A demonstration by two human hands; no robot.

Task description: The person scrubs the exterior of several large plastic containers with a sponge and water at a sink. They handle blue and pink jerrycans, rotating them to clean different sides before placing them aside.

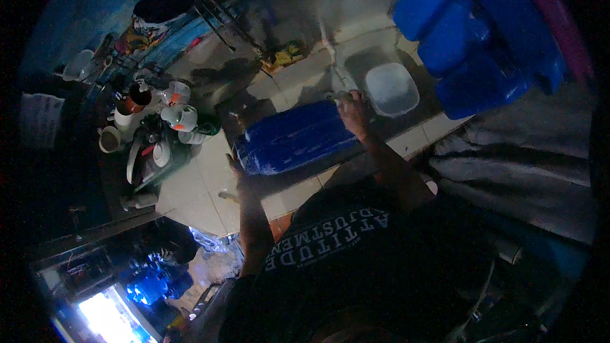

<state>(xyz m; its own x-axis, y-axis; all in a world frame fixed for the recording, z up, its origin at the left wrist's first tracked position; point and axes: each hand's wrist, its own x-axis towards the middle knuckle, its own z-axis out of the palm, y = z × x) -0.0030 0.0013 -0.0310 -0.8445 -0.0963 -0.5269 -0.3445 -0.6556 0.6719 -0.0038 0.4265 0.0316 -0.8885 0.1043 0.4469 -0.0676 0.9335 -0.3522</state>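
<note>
A long blue block-shaped thing (pixel 298 138), possibly plastic, lies over the dark basin set in the tiled counter (pixel 205 176). At its left end is my left hand (pixel 233 164), touching the end or resting close beside it; the fingers are dim. My right hand (pixel 353 113) lies over its far right corner, fingers bent, near the pipe. Whether either hand grips the blue thing cannot be made out. Just right of my right hand sits a whitish square plastic tub (pixel 392 89).
Cups, jars and a dish rack (pixel 162 166) crowd the left side. A pale pipe (pixel 329 43) runs down behind the basin. Large blue containers (pixel 481 57) stand at the right, above grey cloth (pixel 514 157). A bright screen or opening (pixel 112 317) is at the lower left.
</note>
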